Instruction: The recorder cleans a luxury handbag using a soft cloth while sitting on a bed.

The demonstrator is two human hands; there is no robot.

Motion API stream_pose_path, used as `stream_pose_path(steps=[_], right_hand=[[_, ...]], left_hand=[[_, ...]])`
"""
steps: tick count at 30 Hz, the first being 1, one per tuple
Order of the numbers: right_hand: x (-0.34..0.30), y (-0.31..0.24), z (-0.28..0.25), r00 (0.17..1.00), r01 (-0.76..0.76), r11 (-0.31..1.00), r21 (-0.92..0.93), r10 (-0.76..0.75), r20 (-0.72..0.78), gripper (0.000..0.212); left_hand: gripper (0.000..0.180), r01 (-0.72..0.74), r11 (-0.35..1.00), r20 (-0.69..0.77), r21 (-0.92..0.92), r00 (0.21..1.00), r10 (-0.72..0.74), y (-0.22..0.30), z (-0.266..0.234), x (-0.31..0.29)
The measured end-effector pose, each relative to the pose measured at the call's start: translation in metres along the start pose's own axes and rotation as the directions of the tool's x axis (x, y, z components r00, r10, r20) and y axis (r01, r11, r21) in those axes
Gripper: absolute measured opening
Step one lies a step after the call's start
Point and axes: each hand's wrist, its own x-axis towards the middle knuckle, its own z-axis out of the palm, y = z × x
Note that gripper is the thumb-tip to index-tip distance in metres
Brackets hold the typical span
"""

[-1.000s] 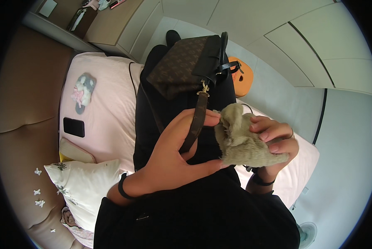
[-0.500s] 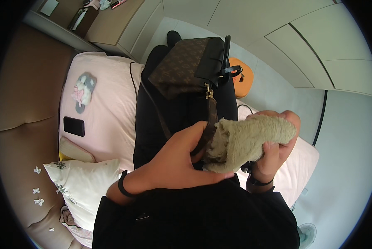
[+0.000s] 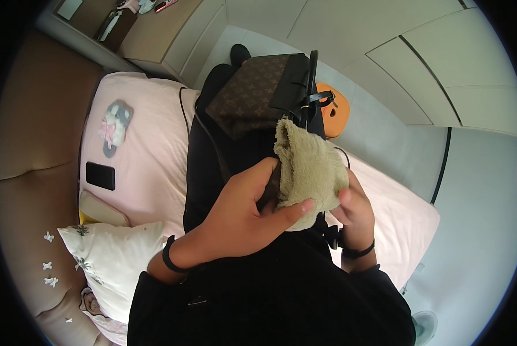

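A brown patterned handbag (image 3: 250,95) with black trim and a black top handle rests on my lap. Its shoulder strap (image 3: 224,161) loops down toward my left hand (image 3: 229,216), where a brown piece of it shows by the fingers. The thumb of that hand presses on a folded beige cloth (image 3: 313,170) with a fuzzy surface. My right hand (image 3: 356,210) grips the cloth at its right edge, its fingers partly hidden behind it. The cloth covers the spot where the strap joins the bag.
On the pink bed sheet to the left lie a grey and white plush item (image 3: 117,128), a black phone (image 3: 100,176) and a white pillow (image 3: 117,259). Past the bag is an orange object (image 3: 334,112). A wooden cabinet (image 3: 160,34) stands at the far left; pale cupboards line the far side.
The cloth has shifted left and up toward the bag's handle and now sits more upright. My right hand has moved left and down, and its hold on the cloth has changed.
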Motion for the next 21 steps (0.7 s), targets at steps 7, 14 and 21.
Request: stream_pose_path(steps=[7, 14, 21], right_hand=[[-0.014, -0.007, 0.0, 0.892, 0.41, 0.646, -0.644, -0.43, 0.138, 0.084], [0.009, -0.027, 0.035, 0.895, 0.159, 0.983, 0.094, -0.103, -0.434, 0.074], [0.004, -0.009, 0.013, 0.726, 0.669, 0.738, -0.082, -0.674, -0.141, 0.037]], left_hand=[[0.038, 0.059, 0.965, 0.062, 0.255, 0.995, -0.078, 0.014, -0.008, -0.002], [0.041, 0.108, 0.941, 0.004, 0.32, 0.993, -0.115, 0.02, -0.006, -0.003], [0.033, 0.159, 0.98, 0.013, 0.123, 0.987, -0.162, 0.022, -0.007, -0.001]])
